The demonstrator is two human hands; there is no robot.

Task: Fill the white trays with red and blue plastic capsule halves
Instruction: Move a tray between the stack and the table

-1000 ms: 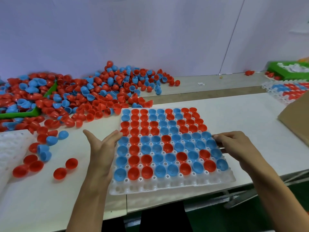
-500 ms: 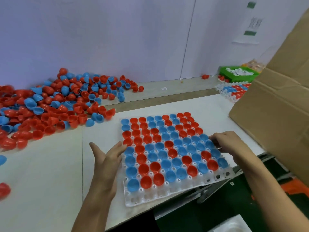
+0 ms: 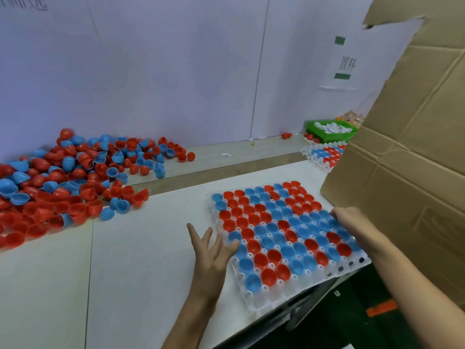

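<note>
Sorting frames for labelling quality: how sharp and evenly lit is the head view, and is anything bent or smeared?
Head view: soft, even light with a bluish cast on the wall; no hard shadows or strong glare. The left hand is slightly motion-smeared, and the capsule pile is soft. Wide-angle bend shows in the tilted wall seam. The filled tray reads clearly.

cardboard box point(image 3: 412, 157) right | green bin point(image 3: 329, 133) behind | wall sign point(image 3: 346, 64)

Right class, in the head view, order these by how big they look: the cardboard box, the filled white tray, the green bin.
1. cardboard box
2. white tray
3. green bin; it stands farthest away, so its true size is unsure.
</note>
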